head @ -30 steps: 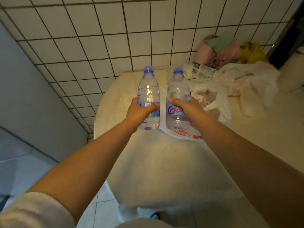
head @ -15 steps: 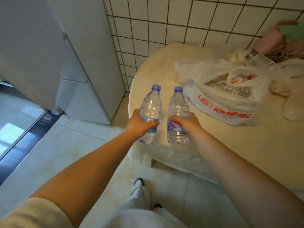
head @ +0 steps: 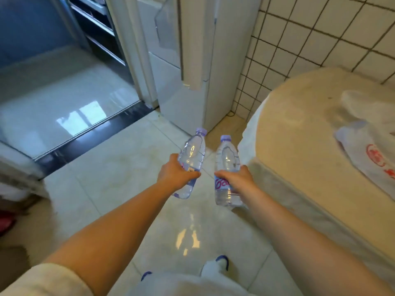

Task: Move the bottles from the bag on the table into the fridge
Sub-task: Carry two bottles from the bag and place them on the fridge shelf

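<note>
I carry two clear water bottles with lilac caps over the floor. My left hand [head: 175, 174] grips the left bottle [head: 191, 153] round its middle, tilted to the right. My right hand [head: 237, 179] grips the right bottle [head: 227, 159], which stands nearly upright and shows a pink logo. The white fridge [head: 192, 60] stands ahead against the tiled wall, its doors closed. The white plastic bag [head: 367, 150] with red print lies on the round table [head: 299, 133] at my right.
A doorway with a dark threshold strip [head: 92, 133] opens at the left onto a glossy floor. The tiled wall [head: 320, 35] runs behind the table. A red item [head: 5, 223] lies at the far left floor edge. My feet [head: 215, 264] stand on pale tiles.
I have turned left, away from the table. Both bottles came off the tabletop and are now held over the floor, and the fridge has come into the middle of the view.
</note>
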